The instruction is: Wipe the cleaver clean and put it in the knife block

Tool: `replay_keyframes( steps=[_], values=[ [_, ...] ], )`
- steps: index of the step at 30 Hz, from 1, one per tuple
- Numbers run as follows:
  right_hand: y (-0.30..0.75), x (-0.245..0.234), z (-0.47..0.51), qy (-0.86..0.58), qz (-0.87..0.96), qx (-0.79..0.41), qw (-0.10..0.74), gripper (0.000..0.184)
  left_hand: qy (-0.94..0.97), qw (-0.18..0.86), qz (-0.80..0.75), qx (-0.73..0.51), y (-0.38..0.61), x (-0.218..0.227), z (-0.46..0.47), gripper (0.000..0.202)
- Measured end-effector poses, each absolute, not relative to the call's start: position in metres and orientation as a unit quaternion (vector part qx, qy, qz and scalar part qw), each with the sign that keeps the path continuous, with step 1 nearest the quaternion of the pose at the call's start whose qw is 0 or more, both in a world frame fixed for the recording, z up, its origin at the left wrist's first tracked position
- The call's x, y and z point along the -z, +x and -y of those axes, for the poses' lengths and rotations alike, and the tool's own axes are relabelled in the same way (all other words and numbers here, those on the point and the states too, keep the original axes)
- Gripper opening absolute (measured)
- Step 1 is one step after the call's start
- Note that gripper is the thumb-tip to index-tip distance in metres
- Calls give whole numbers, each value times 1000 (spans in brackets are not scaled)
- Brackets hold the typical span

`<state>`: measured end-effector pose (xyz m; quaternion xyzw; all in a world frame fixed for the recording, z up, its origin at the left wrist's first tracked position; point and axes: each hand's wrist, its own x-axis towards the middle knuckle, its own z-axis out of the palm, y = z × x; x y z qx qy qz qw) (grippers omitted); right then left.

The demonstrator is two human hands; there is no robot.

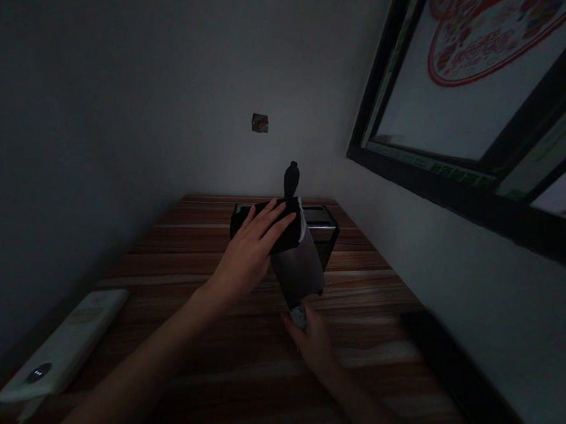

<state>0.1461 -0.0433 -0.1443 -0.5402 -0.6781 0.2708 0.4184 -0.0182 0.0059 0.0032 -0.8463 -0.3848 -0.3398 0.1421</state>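
A cleaver [299,272] with a broad grey blade is held tilted above the wooden table, its handle toward me. Wrapped around that handle is my right hand [314,334], closed. My left hand [256,239] lies over a black cloth [289,228] on the far part of the blade, fingers stretched across it; a pale edge shows at the cloth's right side. Just behind stands a dark box with shiny metal edges [328,227], partly hidden by the cloth and blade. A black bulbous handle [292,179] rises above the cloth; its lower end is hidden.
On the left of the striped wooden table [179,230] lies a white power strip or similar long device [73,339] with a cord. A flat black slab [456,369] lies at the right by the wall. A dark-framed window [441,168] is above it.
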Motion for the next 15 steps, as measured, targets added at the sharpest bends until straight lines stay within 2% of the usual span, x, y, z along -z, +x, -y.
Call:
replay_keyframes(
  steps=[5, 15],
  values=[
    [146, 143, 44, -547, 674, -280, 411, 32, -848, 134, 391, 331, -19, -8, -1, 70],
    [146, 145, 44, -538, 674, -263, 432, 30, -831, 162, 371, 381, -18, -2, -4, 49]
  ],
)
